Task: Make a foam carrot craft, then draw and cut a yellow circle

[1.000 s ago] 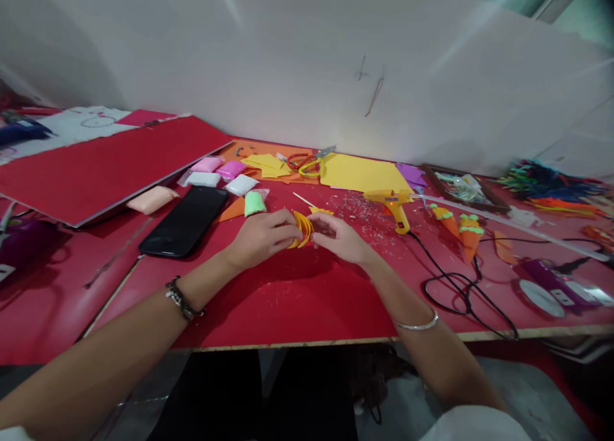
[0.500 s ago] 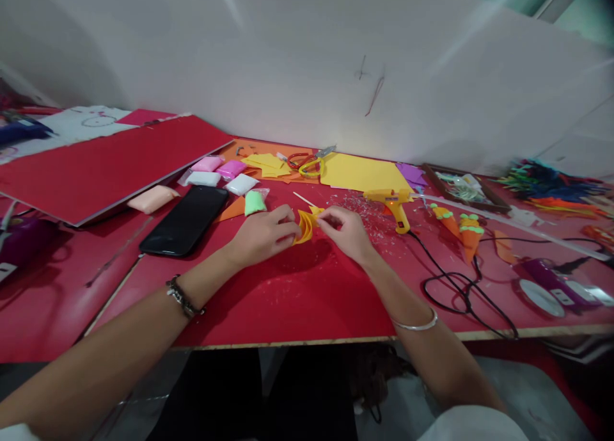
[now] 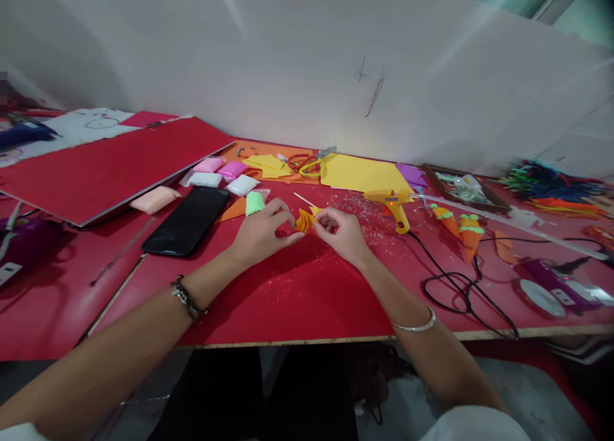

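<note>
A small folded yellow paper piece (image 3: 303,221), curled in several layers, is between my two hands just above the red tabletop. My right hand (image 3: 341,233) pinches its right end between thumb and fingers. At its left end is my left hand (image 3: 263,235), index finger and thumb curved around the lower edge, with a gap behind the fingertips. A thin pale stick (image 3: 304,200) lies just behind the paper. Close beyond my left fingers sits a bag of light green clay (image 3: 255,202). The fingers partly cover the yellow paper.
A yellow glue gun (image 3: 391,204) stands right, its black cord (image 3: 455,287) looped on the table. Left lie a black phone (image 3: 187,222) and clay packets (image 3: 242,185). Scissors (image 3: 311,164) and yellow sheets (image 3: 362,172) lie behind. Orange cones (image 3: 470,236) and a purple power strip (image 3: 551,284) are right.
My left hand's fingers have lifted and spread from the thumb, which now reaches under the paper. My right hand has shifted slightly left, its fingers more curled.
</note>
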Action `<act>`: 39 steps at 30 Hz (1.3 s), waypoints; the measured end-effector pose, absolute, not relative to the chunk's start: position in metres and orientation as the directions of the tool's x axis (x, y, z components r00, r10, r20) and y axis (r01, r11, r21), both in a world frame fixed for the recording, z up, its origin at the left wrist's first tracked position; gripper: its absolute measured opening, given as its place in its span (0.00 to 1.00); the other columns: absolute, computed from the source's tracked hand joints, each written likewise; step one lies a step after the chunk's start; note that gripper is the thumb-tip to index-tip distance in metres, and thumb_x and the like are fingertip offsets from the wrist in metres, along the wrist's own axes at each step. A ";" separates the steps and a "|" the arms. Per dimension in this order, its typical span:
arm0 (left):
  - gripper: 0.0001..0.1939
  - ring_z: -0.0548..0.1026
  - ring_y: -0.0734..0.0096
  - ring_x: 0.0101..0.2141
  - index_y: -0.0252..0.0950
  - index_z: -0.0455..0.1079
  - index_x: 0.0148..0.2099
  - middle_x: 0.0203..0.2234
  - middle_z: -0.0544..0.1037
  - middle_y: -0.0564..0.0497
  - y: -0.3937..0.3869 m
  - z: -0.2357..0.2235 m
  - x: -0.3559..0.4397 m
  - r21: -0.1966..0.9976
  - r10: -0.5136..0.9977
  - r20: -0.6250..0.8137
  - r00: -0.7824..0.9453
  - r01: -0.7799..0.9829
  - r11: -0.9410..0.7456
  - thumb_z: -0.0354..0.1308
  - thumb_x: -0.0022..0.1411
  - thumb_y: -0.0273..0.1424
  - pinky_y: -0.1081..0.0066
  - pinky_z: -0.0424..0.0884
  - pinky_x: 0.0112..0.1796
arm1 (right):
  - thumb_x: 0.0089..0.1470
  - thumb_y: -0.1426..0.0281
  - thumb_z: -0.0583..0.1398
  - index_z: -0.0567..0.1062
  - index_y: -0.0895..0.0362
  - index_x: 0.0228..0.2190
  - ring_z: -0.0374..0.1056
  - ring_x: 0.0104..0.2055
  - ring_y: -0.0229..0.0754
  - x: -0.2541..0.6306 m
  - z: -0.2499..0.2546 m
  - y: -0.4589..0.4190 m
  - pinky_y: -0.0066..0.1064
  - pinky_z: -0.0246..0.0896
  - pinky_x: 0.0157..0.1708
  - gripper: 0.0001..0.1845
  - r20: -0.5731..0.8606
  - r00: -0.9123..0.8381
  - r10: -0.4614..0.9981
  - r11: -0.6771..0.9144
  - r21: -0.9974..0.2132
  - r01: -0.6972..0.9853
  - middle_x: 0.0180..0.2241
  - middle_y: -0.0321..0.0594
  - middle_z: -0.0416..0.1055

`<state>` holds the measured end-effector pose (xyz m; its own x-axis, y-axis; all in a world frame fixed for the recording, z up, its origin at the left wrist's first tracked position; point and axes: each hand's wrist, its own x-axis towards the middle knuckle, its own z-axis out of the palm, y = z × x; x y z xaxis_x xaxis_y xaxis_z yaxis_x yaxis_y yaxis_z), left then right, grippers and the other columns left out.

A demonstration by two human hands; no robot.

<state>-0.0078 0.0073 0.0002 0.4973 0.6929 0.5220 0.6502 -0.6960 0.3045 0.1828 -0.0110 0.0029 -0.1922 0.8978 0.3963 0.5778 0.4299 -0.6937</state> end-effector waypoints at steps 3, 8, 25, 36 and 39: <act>0.11 0.63 0.79 0.25 0.36 0.65 0.31 0.33 0.66 0.52 0.009 -0.002 -0.008 0.317 0.708 0.509 0.490 0.658 -0.683 0.53 0.55 0.40 0.77 0.60 0.25 | 0.48 0.68 0.53 0.67 0.56 0.27 0.60 0.22 0.32 0.182 0.001 -0.011 0.24 0.56 0.24 0.05 0.382 -0.217 0.898 0.434 -0.695 0.573 0.23 0.34 0.66; 0.11 0.61 0.80 0.24 0.35 0.62 0.29 0.31 0.65 0.53 0.014 -0.003 -0.009 0.373 0.724 0.492 0.484 0.634 -0.678 0.54 0.54 0.39 0.77 0.59 0.25 | 0.49 0.69 0.53 0.67 0.56 0.28 0.60 0.23 0.32 0.183 0.002 -0.011 0.24 0.56 0.25 0.05 0.382 -0.242 0.892 0.451 -0.720 0.528 0.23 0.34 0.65; 0.07 0.64 0.77 0.25 0.37 0.59 0.38 0.31 0.65 0.53 0.016 -0.008 -0.010 0.500 0.807 0.406 0.428 0.635 -0.589 0.49 0.54 0.29 0.75 0.60 0.26 | 0.43 0.71 0.57 0.68 0.57 0.27 0.64 0.26 0.34 0.208 0.002 0.007 0.27 0.59 0.28 0.04 0.380 -0.081 0.921 0.386 -0.872 0.299 0.24 0.34 0.67; 0.09 0.66 0.75 0.27 0.35 0.61 0.38 0.30 0.68 0.52 0.018 -0.014 0.000 0.492 0.819 0.345 0.458 0.655 -0.574 0.51 0.55 0.34 0.75 0.61 0.27 | 0.42 0.72 0.57 0.69 0.57 0.23 0.62 0.27 0.35 0.224 0.000 0.018 0.28 0.57 0.29 0.02 0.545 0.100 0.833 0.431 -0.750 0.502 0.25 0.35 0.67; 0.13 0.68 0.73 0.30 0.35 0.62 0.40 0.33 0.70 0.50 0.026 -0.015 0.009 0.496 0.825 0.321 0.465 0.660 -0.565 0.52 0.54 0.37 0.73 0.63 0.29 | 0.42 0.71 0.56 0.69 0.57 0.23 0.62 0.26 0.35 0.226 -0.003 0.022 0.28 0.57 0.29 0.02 0.504 0.189 0.843 0.398 -0.819 0.412 0.24 0.34 0.66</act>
<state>0.0090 0.0260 -0.0148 0.4648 0.8251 0.3211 0.6595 -0.5647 0.4962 0.2263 0.0219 -0.0027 0.1890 0.8425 0.5044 0.4123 0.3981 -0.8194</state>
